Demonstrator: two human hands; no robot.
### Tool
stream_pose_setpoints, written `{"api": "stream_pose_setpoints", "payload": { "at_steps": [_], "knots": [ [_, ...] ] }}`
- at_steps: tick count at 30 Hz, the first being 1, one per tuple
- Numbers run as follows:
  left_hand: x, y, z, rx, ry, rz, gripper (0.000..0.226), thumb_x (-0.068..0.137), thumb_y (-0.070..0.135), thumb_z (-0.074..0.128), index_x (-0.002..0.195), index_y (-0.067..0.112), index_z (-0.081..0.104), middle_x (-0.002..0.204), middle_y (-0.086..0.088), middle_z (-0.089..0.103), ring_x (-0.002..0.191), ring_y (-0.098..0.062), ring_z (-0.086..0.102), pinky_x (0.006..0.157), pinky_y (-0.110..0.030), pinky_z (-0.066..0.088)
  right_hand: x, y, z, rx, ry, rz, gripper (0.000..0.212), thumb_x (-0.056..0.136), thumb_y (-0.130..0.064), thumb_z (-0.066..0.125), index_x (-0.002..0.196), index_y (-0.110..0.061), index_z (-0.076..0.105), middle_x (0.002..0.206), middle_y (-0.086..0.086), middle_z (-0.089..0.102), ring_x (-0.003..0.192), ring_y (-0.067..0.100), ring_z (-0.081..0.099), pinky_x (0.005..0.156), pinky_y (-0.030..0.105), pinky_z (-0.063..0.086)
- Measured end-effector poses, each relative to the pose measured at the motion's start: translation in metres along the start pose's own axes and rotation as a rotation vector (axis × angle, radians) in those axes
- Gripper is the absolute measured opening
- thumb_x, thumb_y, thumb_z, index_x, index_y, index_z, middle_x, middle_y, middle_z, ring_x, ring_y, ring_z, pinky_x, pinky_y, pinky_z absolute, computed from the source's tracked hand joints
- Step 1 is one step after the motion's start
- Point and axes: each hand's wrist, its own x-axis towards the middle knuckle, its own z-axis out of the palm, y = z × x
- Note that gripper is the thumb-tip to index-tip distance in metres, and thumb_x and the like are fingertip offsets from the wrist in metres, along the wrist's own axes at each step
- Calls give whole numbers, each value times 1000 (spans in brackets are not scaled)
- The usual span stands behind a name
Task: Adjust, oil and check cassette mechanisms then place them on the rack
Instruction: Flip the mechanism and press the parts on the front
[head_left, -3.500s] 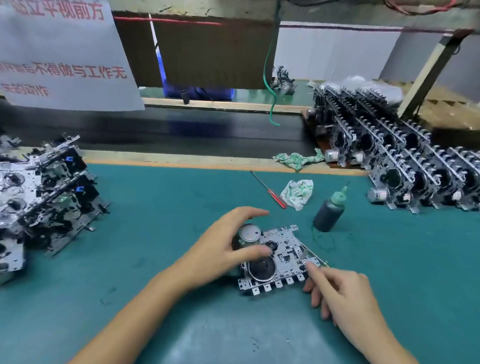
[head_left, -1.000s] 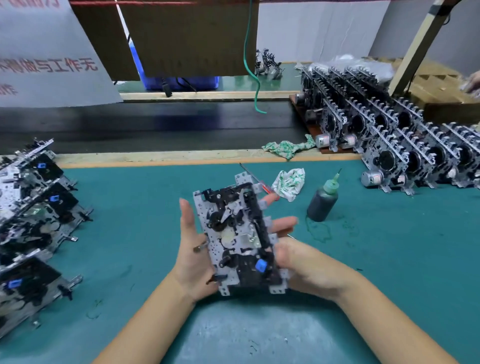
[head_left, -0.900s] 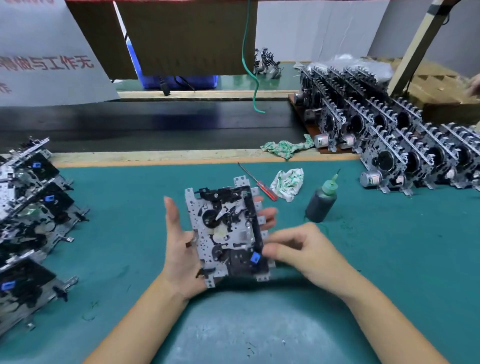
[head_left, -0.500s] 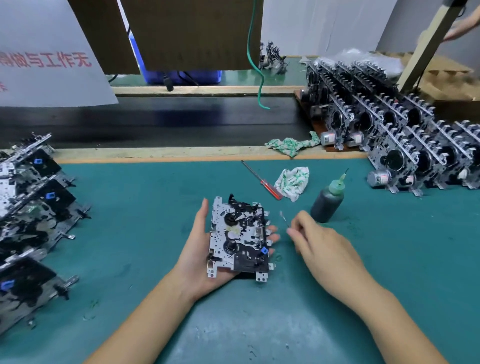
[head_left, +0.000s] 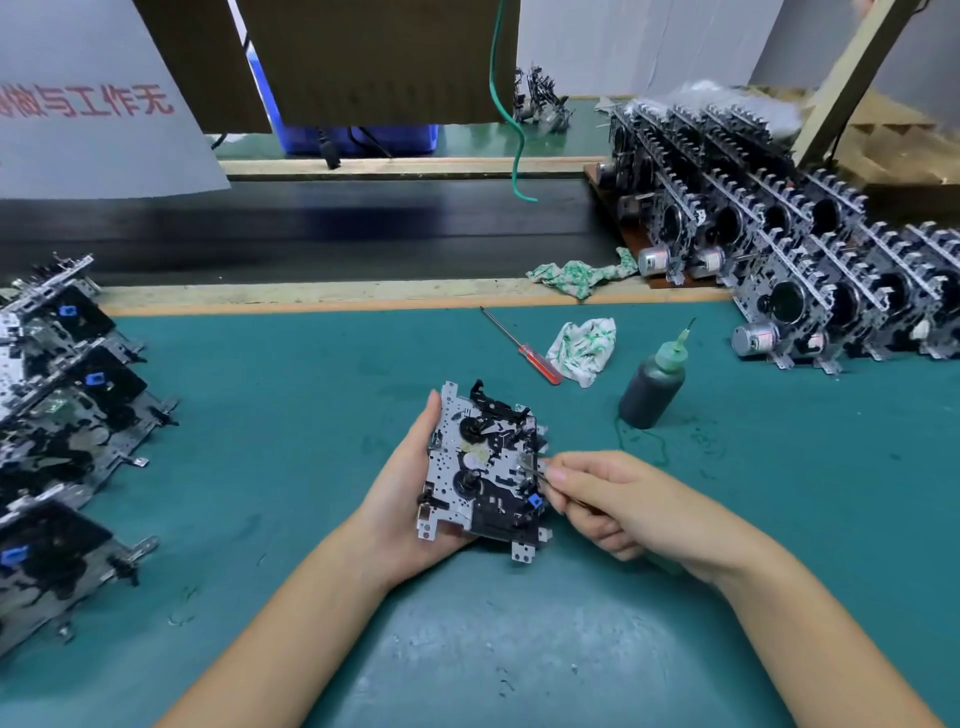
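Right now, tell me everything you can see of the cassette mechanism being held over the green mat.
The silver perforated metal cassette mechanism lies face up in the left hand, tilted slightly, just above the teal mat. It carries two black reel hubs, black plastic levers along the top and right, a small blue tab at lower right, and mounting tabs at the corners. The right hand pinches a thin metal tool whose tip meets its right edge.

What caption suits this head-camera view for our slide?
Left hand cradles a cassette mechanism above the green mat while the right hand touches a thin tool to it.
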Motion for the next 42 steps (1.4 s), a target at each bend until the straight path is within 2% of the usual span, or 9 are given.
{"api": "stream_pose_setpoints", "payload": {
  "at_steps": [5,10,14,19,23,29,31,36,42],
  "knots": [
    [0,1,0,17,2,-4,71,85,66,37,107,9,73,121,-16,64,107,-27,65,89,-38,50,3,2,1,-50,5,27,38,100,-31,41,67,-18,54,46,-9,28,39,5,17,37,14,18],
    [0,0,2,28,11,-3,72,85,66,36,106,9,74,120,-18,65,108,-29,65,88,-37,53,2,2,5,-94,-14,33,38,101,-26,39,66,-13,46,44,-5,36,37,9,34,39,19,31],
    [-1,0,3,36,28,-5,72,84,67,38,108,8,72,120,-20,64,107,-30,65,89,-38,53,1,0,7,-72,-2,85,41,101,-29,37,64,-14,41,45,-5,31,37,8,23,38,16,18],
    [-1,1,5,45,73,2,71,84,66,40,112,8,70,122,-19,64,109,-31,64,93,-42,48,1,0,9,-131,71,66,48,102,-27,37,56,-14,41,39,-5,26,35,10,33,42,22,29],
    [-1,1,4,45,77,5,69,82,65,42,109,8,72,121,-19,64,110,-31,63,93,-42,48,1,1,9,-93,55,84,52,101,-33,37,52,-19,40,43,-7,22,38,9,21,40,19,17],
    [-2,1,6,53,73,-4,72,85,66,38,111,8,71,120,-22,63,108,-31,64,88,-40,54,4,4,9,-96,7,95,45,101,-37,35,60,-16,37,42,-3,45,34,10,44,36,18,37],
    [-2,1,6,62,84,-2,73,86,67,37,113,7,70,121,-23,63,109,-32,64,91,-41,51,4,5,9,-118,9,98,45,101,-37,34,61,-16,36,41,-2,46,32,9,42,34,17,34],
    [-1,1,8,67,101,6,71,86,65,38,113,6,68,120,-23,63,107,-32,65,89,-42,50,2,3,8,-127,38,92,50,101,-36,34,56,-16,34,35,-5,28,33,9,18,36,16,17],
    [2,-1,7,48,91,32,66,89,61,37,99,8,76,111,-21,68,97,-30,69,74,-36,58,1,0,9,-164,9,84,54,102,-36,33,52,-14,32,33,-3,25,30,10,17,34,15,17]
  ]
}}
